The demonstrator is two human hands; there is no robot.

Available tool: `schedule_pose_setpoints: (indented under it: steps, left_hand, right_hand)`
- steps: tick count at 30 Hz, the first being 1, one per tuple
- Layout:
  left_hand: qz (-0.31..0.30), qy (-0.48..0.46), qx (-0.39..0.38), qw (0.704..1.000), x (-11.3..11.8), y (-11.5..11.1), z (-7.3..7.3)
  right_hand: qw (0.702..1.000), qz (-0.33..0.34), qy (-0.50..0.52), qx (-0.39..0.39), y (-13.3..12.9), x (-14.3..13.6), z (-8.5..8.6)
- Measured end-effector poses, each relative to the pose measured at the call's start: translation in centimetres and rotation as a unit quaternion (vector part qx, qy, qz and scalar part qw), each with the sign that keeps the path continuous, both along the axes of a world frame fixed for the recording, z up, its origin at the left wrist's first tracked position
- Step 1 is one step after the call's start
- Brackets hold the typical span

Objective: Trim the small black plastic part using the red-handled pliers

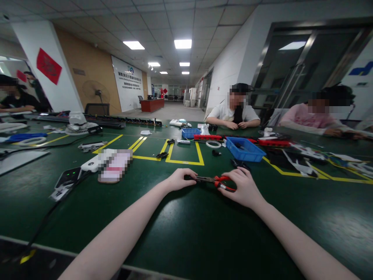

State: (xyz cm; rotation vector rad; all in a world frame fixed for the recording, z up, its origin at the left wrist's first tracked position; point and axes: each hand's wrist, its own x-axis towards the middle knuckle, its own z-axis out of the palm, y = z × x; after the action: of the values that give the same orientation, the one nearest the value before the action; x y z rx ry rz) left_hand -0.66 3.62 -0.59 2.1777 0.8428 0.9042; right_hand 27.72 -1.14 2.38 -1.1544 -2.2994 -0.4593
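Observation:
Red-handled pliers (220, 182) are gripped by their handles in my right hand (243, 184), jaws pointing left. My left hand (182, 179) pinches a small black part (190, 177) right at the tip of the jaws. Whether the jaws are closed on that part, I cannot tell. Just beyond my right hand stands a blue plastic bin (244, 149) with dark items inside. Dark pieces (240, 165) lie between the bin and my right hand, partly hidden by it.
Yellow tape (186, 162) marks the green table (180, 241). A phone (115, 165), a white power strip (92, 162) and cables are at left. Farther back are a smaller blue bin (190, 133) and red strips (207, 137). Two people (233, 112) sit across the table.

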Motion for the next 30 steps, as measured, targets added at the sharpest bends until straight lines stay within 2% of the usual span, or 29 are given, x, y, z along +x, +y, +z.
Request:
schedule_pose_setpoints:
  steps: [13, 20, 26, 30]
  left_hand:
    - [0.01, -0.024, 0.031, 0.999, -0.1, 0.1, -0.2]
    - [0.041, 0.005, 0.028, 0.999, 0.0, 0.3, -0.6]
    - [0.03, 0.026, 0.047, 0.998, 0.0, 0.6, -0.7]
    - [0.024, 0.079, 0.078, 0.994, 0.1, 0.4, -0.4]
  right_hand:
    - [1.0, 0.005, -0.001, -0.007, 0.0, -0.1, 0.0]
    - [1.0, 0.016, -0.011, 0.002, 0.5, -0.2, -0.4]
    - [1.0, 0.026, -0.011, -0.007, 0.4, -0.5, -0.5]
    - [0.999, 0.03, -0.017, -0.018, 0.1, -0.9, -0.2]
